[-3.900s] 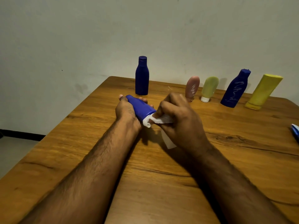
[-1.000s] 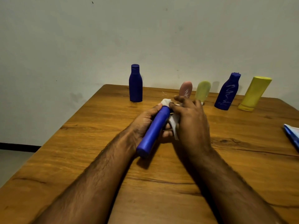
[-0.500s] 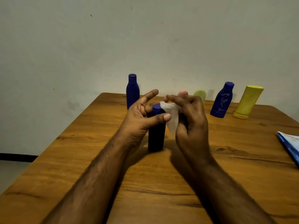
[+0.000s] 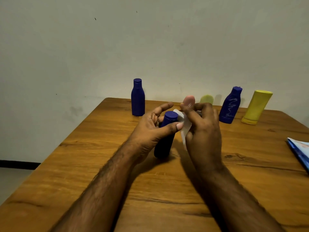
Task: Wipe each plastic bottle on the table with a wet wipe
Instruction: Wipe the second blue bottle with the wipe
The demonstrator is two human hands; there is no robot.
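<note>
Standing upright on the table (image 4: 103, 164), the blue bottle (image 4: 164, 139) is gripped by the left hand (image 4: 150, 129) — the right hand (image 4: 203, 129) pinches the wet wipe (image 4: 184, 129) against its cap. Sideways pressure could tip the bottle — grip is high.

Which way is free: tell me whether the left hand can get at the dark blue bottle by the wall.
Probably yes. The left hand holds the blue bottle and must let go first; bare table lies between it and the dark blue bottle.
</note>
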